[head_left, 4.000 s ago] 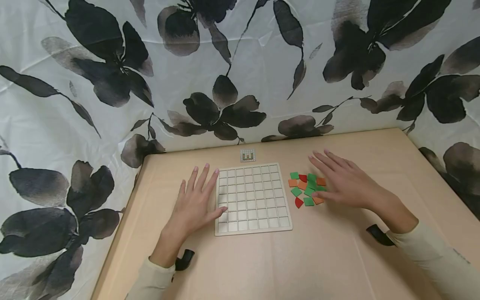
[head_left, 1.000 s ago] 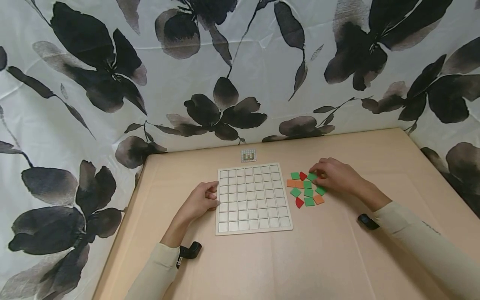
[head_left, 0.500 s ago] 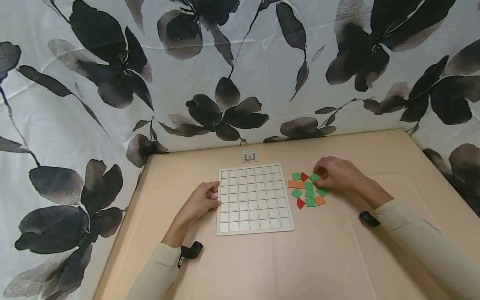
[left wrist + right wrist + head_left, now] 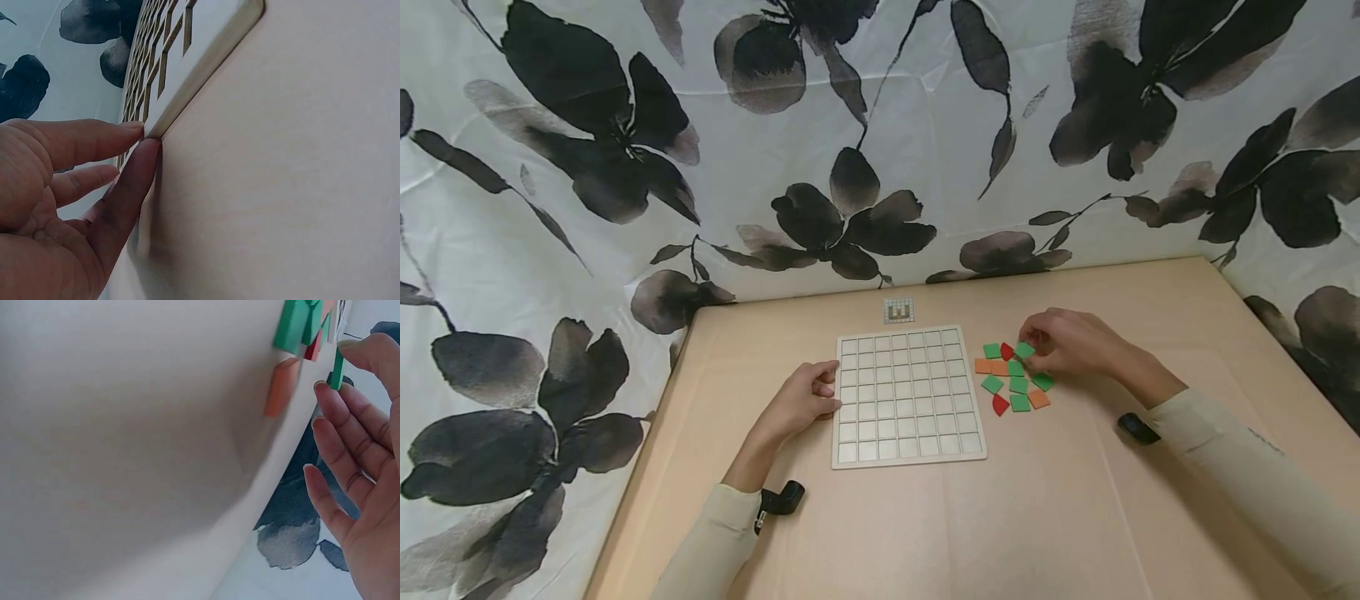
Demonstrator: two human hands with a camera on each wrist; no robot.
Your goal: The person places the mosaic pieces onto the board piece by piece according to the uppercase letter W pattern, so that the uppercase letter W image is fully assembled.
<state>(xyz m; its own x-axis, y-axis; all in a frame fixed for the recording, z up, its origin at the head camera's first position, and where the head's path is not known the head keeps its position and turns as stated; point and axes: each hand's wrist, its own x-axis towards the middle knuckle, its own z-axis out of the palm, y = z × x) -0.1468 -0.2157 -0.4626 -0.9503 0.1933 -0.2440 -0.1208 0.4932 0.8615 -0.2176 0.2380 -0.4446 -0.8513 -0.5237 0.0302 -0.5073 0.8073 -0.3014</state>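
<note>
In the head view my left hand (image 4: 801, 400) is at the left edge of a white grid board (image 4: 910, 396) lying on the table. The left wrist view shows its thumb and index fingertips holding the side of the board (image 4: 206, 72). My right hand (image 4: 1075, 342) is over the far right part of a group of small tiles. Between its thumb and fingertips it pinches a green square tile (image 4: 338, 369), seen edge-on in the right wrist view. Beside the board lie other green squares (image 4: 1020, 403), orange squares (image 4: 1039, 398) and red rounded wedges (image 4: 1001, 405).
A small card (image 4: 898, 311) with a grid picture lies behind the board, near the table's far edge. White cloth (image 4: 895, 117) with dark flowers hangs behind and to the left of the table (image 4: 1045, 517). Black wrist cameras (image 4: 782, 497) sit below both wrists.
Both hands were spread flat four seconds ago; the left now holds the board's edge and the right pinches a green tile. Some tiles shifted. Over the last half second the right hand moved slightly.
</note>
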